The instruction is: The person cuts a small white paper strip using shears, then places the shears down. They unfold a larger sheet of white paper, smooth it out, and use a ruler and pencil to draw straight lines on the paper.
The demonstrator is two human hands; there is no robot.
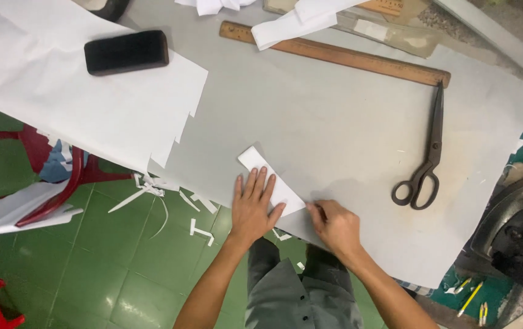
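The left hand (253, 204) lay spread flat on the small white paper strip (272, 181), left of the black scissors (425, 159), while the right hand (333, 224) pinched its near corner, a light, limp, easily creased piece best held by its edges.

Your grey table (334, 134) carries a white paper strip (270, 180), black scissors (423, 161), a wooden ruler (347, 56), a white sheet (78, 103) and a black case (126, 52).
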